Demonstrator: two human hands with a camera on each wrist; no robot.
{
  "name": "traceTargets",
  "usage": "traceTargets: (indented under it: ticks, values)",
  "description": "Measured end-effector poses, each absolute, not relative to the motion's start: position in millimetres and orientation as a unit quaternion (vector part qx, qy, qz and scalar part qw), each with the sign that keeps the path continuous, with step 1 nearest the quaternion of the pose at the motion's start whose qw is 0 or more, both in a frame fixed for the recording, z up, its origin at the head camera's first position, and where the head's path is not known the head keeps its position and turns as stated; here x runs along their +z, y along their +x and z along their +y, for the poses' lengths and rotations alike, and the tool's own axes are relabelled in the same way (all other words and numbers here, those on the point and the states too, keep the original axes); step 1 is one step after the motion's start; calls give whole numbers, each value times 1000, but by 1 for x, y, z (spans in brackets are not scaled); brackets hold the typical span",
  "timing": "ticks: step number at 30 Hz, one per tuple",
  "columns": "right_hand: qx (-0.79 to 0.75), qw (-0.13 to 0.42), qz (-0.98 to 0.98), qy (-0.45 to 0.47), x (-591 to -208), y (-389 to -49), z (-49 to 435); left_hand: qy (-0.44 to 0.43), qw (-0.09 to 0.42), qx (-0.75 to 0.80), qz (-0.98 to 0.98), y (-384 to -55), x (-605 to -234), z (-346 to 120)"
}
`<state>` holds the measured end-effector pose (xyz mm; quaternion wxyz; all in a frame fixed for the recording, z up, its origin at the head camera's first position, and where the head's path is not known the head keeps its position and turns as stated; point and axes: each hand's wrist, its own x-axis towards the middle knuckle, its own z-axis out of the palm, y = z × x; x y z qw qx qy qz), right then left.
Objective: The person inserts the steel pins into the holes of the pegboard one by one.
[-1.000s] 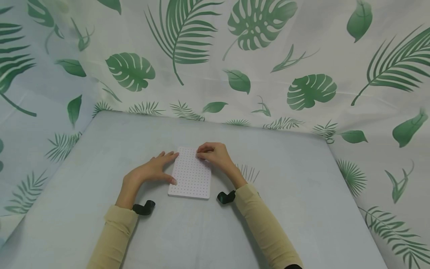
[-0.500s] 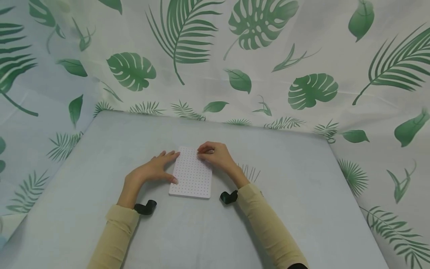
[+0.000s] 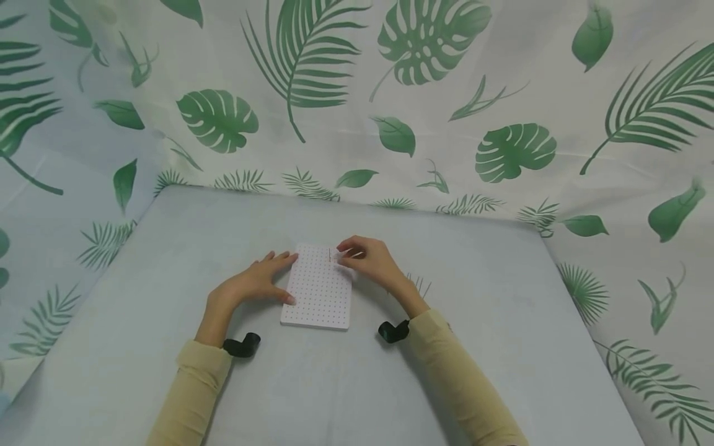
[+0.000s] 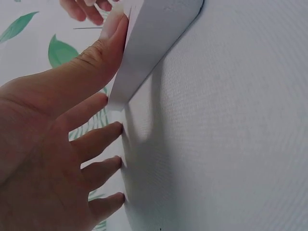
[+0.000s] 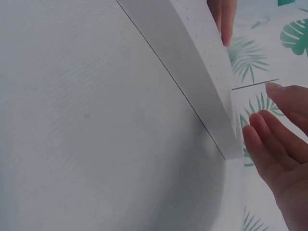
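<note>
A white pegboard (image 3: 318, 291) with a grid of small holes lies on the table. One thin dark stick (image 3: 330, 255) stands upright from its far right part and shows side-on in the right wrist view. My left hand (image 3: 253, 279) is spread along the board's left side, its thumb on the near part of the edge and a forefinger at the far left corner. Just right of the stick is my right hand (image 3: 374, 260), thumb and forefinger parted with nothing between them. In the right wrist view the thumb tip overlaps the stick's upper end.
Several thin loose sticks (image 3: 427, 289) lie on the table right of the board, partly hidden behind my right wrist. A pale cloth covers the table (image 3: 251, 396). Leaf-printed curtains (image 3: 334, 142) hang along its back and sides.
My right fingers have let go and drawn slightly right, leaving the stick standing in the board. The left hand stays in place.
</note>
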<state>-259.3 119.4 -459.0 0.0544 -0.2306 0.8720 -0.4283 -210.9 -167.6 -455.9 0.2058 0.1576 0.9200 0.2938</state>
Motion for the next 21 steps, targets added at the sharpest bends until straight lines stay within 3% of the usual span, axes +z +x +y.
traceTargets:
  ticks: [21]
  values:
    - [-387, 59, 898, -201, -453, -243, 157, 153, 200, 294, 922, -206, -454, -165]
